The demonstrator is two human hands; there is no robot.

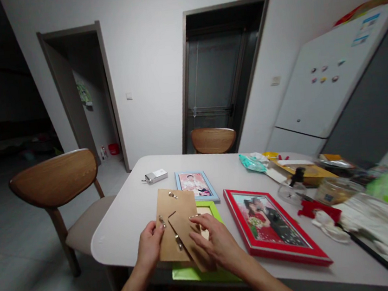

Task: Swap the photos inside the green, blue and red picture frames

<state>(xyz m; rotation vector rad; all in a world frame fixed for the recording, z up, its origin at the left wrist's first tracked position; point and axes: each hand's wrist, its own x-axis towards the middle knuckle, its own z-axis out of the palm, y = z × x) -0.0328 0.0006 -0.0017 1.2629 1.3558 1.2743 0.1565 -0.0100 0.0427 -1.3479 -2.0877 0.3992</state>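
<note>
Lower centre: left hand (149, 244) pinches the backing board (175, 208) edge over the green frame (194, 274) at the desk (131, 208) rim, right hand (214, 243) spread flat on it; an uneven push could probably tip the overhanging frame off.

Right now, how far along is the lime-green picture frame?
Done: the red-framed photo and blue-framed photo lie face up. In hand: left hand and right hand are on the brown fibreboard backing above the lime-green frame. Left: the backing is not seated yet.
</note>
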